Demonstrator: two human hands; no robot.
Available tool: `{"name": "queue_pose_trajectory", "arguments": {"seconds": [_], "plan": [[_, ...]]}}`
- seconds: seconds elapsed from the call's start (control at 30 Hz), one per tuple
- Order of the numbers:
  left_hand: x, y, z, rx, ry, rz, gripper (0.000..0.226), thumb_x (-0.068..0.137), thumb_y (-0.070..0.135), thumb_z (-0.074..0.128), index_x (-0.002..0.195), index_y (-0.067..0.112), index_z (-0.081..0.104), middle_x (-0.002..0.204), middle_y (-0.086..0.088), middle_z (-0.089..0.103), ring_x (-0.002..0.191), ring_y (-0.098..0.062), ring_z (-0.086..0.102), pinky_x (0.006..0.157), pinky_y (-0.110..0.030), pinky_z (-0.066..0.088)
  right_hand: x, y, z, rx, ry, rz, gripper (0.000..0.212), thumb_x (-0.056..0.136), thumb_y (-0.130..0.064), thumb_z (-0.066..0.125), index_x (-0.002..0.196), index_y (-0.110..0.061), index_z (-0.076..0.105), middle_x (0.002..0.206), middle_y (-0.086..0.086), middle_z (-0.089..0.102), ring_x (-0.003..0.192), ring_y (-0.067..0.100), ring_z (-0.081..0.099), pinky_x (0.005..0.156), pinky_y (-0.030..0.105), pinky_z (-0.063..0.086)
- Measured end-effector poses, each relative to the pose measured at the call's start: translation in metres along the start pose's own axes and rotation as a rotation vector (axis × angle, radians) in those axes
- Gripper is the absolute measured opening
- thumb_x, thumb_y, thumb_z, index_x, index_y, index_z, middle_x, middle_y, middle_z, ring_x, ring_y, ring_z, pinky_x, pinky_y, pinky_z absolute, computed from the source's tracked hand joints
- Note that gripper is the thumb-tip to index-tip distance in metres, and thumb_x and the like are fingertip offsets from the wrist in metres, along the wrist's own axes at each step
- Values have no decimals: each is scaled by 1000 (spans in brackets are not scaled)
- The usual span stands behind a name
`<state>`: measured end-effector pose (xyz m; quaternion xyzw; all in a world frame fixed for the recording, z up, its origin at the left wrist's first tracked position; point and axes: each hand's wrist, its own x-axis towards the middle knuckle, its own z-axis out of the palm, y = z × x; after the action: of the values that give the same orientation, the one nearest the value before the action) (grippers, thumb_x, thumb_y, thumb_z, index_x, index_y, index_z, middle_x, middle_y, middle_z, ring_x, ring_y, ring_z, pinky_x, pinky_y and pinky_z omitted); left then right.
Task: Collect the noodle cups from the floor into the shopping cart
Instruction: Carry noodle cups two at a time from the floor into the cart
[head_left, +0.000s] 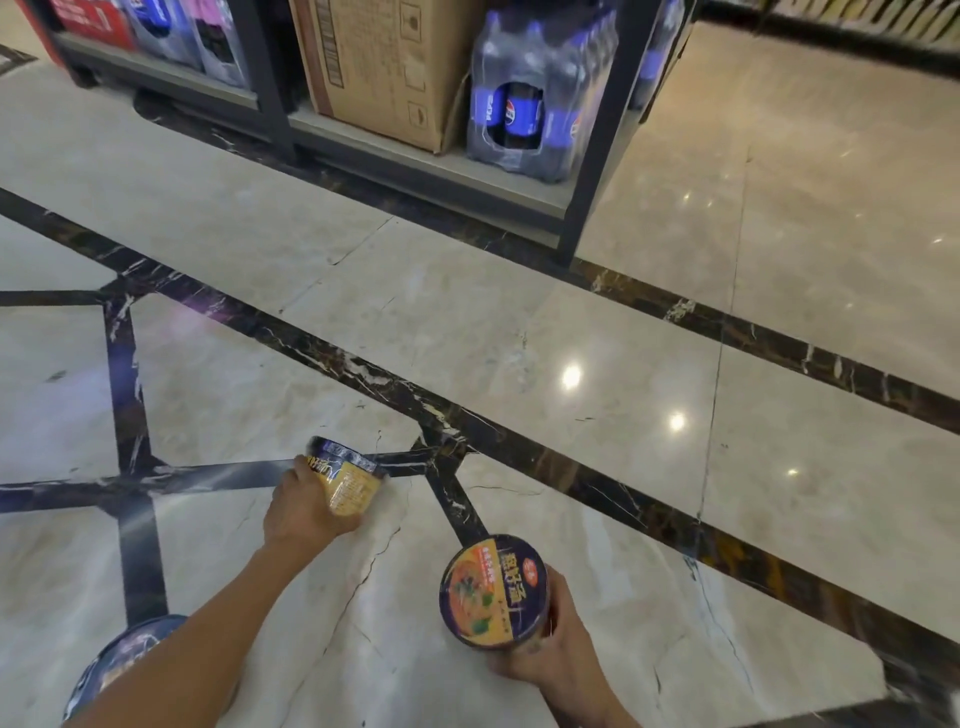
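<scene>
I'm watching the pick-up step: the left hand (304, 512) is wrapping its grip around a noodle cup (349, 480) low over the floor (519, 322), lid tilting far-left, long axis slanting. The right hand (553, 652) is clasping a second cup (493, 590), lid facing up toward me. A third cup (111, 662), possibly, is sitting blurred near-left. The cart isn't showing; next I'm needing to find it.

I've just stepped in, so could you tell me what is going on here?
A person is picking noodle cups up off a shop floor. The left hand grips one cup tilted on its side; the right hand holds a second cup, lid up. Another cup sits under the left arm. No cart is in view.
</scene>
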<state>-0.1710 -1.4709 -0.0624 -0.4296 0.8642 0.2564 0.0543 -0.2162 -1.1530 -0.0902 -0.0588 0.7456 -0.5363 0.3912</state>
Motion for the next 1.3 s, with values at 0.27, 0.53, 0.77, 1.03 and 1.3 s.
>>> {"name": "queue_pose_trajectory", "arguments": {"seconds": [0.27, 0.53, 0.77, 1.03, 1.3], "plan": [[-67, 59, -110, -430, 22, -37, 95, 50, 38, 92, 125, 7, 42, 108, -7, 61, 95, -23, 59, 68, -27, 46, -52, -163, -25, 169, 170, -83, 107, 31, -36, 95, 124, -27, 43, 114, -7, 60, 98, 4, 61, 66, 13, 52], [-144, 155, -304, -674, 21, -39, 93, 55, 41, 87, 133, 22, 39, 118, 0, 59, 108, -23, 57, 93, -42, 50, -134, -374, -54, 302, 134, -84, 109, 27, -51, 93, 123, -26, 49, 110, -1, 69, 99, 15, 67, 86, 38, 55], [-245, 229, -472, -680, 13, -8, 94, 56, 37, 88, 133, 22, 38, 117, 0, 58, 104, -21, 57, 88, -39, 52, -253, -538, -76, 268, 86, -68, 89, 41, -32, 92, 118, -21, 47, 102, -3, 69, 83, 7, 69, 60, 20, 54], [-340, 268, -590, -710, -10, 12, 108, 43, 56, 85, 135, 23, 38, 117, 1, 59, 104, -20, 58, 83, -33, 52, -365, -652, -102, 276, 77, -51, 109, 28, -53, 94, 122, -20, 50, 112, 4, 69, 102, 24, 67, 88, 45, 55], [-383, 263, -604, -794, -5, -37, 83, 61, 33, 85, 131, 20, 42, 110, 0, 58, 103, -22, 58, 87, -39, 52, -421, -663, -101, 337, -11, -12, 101, 34, -45, 95, 122, -13, 55, 110, 7, 71, 101, 26, 68, 82, 41, 56]]}}
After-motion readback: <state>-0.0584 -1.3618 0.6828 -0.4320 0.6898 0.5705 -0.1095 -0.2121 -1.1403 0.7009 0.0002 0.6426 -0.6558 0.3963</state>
